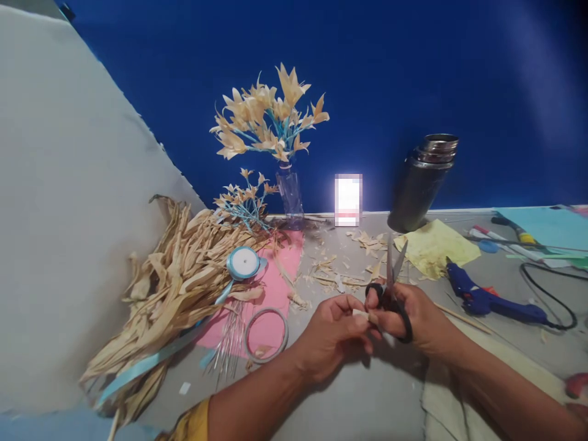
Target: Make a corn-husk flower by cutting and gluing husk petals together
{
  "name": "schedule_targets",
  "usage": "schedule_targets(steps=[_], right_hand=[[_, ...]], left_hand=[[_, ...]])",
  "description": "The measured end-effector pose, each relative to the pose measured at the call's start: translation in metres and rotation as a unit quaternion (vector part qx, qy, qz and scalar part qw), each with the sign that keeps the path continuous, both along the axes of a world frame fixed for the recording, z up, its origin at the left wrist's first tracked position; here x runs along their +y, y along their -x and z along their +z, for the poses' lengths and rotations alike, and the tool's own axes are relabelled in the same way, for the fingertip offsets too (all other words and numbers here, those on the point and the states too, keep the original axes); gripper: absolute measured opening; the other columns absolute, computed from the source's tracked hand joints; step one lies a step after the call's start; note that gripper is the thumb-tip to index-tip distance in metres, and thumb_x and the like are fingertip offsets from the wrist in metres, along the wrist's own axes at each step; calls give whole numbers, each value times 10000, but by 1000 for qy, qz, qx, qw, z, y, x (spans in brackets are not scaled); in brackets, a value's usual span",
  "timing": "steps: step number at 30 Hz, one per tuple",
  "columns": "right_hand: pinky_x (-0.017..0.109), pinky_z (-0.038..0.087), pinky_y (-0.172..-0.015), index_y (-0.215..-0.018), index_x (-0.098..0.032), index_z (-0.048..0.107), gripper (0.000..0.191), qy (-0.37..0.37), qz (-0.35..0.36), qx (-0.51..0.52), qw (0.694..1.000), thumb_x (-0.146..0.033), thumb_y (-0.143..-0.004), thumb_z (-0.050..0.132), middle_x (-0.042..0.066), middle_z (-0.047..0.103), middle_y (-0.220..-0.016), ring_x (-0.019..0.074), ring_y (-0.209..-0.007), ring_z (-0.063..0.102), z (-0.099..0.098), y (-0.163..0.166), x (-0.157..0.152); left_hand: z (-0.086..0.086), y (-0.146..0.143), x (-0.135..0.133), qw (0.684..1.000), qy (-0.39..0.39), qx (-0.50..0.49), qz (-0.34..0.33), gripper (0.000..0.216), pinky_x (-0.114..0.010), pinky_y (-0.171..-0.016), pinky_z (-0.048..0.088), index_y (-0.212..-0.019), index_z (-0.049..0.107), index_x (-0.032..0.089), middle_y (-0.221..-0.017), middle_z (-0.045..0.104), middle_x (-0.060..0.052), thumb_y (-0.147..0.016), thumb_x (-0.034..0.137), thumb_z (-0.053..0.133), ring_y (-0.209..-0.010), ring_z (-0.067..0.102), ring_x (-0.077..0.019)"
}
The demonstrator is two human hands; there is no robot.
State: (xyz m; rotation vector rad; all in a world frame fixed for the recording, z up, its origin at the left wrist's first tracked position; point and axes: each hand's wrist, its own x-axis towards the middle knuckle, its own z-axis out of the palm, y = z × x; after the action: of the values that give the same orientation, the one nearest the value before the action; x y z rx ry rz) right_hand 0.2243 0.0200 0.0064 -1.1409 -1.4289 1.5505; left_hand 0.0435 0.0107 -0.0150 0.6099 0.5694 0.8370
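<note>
Low over the middle of the table, my left hand [328, 335] pinches a small pale piece [359, 313] between thumb and fingers. My right hand [420, 315] is closed around black-handled scissors [390, 269], whose blades point up and stand slightly apart. The tips of its thumb and fingers also meet at the pale piece, close against my left fingertips. Fingers partly cover the piece, so its full shape is hidden. Dry husk scraps [367, 242] lie just beyond both hands.
Dried corn husks [184, 288], a blue ribbon roll [243, 263], a tape roll [247, 344] and thin wires [229, 349] lie left. Husk flowers [264, 116] stand in a clear bottle [290, 199]. A dark flask [420, 190], yellow paper [436, 245] and blue glue gun [482, 300] are right.
</note>
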Motion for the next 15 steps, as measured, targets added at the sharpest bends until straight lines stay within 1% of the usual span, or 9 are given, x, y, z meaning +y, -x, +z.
schedule_targets(steps=[1, 3, 6, 8, 9, 12, 14, 15], right_hand=[[247, 470, -552, -806, -192, 578, 320, -4, 2, -1, 1000, -368, -723, 831, -22, 673, -598, 152, -564, 637, 0, 1, -1], [244, 468, -544, -801, -197, 566, 318, 4, 16, 19, 1000, -347, -722, 834, -22, 678, -606, 158, -563, 653, 0, 3, -3], [250, 478, -539, -826, -210, 538, 336, 38, 36, 74, 996, -355, -737, 827, -23, 689, -603, 173, -546, 679, 2, 3, -5], [254, 487, -542, -829, -211, 537, 328, 46, 27, 100, 994, -392, -764, 803, -22, 687, -594, 172, -535, 678, 4, 4, -5], [254, 488, -544, -823, -208, 544, 323, 46, 14, 106, 993, -411, -776, 791, -23, 681, -588, 166, -529, 670, 5, 6, -5], [245, 477, -534, -813, -201, 561, 331, 40, -43, 99, 993, -428, -761, 797, -34, 654, -566, 147, -509, 635, 5, 11, -5], [247, 475, -533, -818, -198, 572, 344, 26, -77, 75, 994, -408, -718, 825, -35, 650, -563, 148, -513, 622, 3, 16, -7], [250, 479, -541, -821, -196, 578, 349, 17, -90, 60, 994, -397, -699, 835, -32, 653, -569, 152, -522, 622, 2, 18, -7]], left_hand=[[-1, -1, -2, 1000, -1, 20, 11, 379, -227, -565, 499, -813, 630, 139, -720, 701, -60, -655, 341, 909, -628, 645, -142], [-2, -3, -5, 1000, 6, 20, 17, 360, -210, -547, 483, -766, 610, 143, -691, 685, -38, -652, 300, 912, -592, 625, -119], [0, -2, -4, 999, 9, -28, -18, 383, -224, -570, 508, -758, 614, 139, -718, 682, -46, -617, 306, 928, -643, 653, -140], [2, -1, -2, 998, 3, -53, -37, 374, -238, -597, 524, -730, 604, 134, -750, 694, -73, -632, 317, 916, -676, 666, -153], [4, -1, -1, 997, 0, -62, -34, 372, -243, -609, 528, -728, 599, 136, -773, 701, -82, -632, 310, 913, -698, 672, -160], [7, -4, 0, 998, -2, -58, 14, 396, -234, -620, 516, -810, 613, 145, -806, 699, -65, -595, 247, 929, -735, 675, -161], [7, -7, 0, 998, 4, -30, 54, 413, -217, -604, 490, -839, 617, 150, -755, 676, -31, -589, 229, 937, -683, 650, -134], [6, -9, -1, 997, 11, -16, 71, 403, -211, -591, 474, -815, 611, 149, -727, 659, -16, -595, 234, 937, -647, 631, -118]])
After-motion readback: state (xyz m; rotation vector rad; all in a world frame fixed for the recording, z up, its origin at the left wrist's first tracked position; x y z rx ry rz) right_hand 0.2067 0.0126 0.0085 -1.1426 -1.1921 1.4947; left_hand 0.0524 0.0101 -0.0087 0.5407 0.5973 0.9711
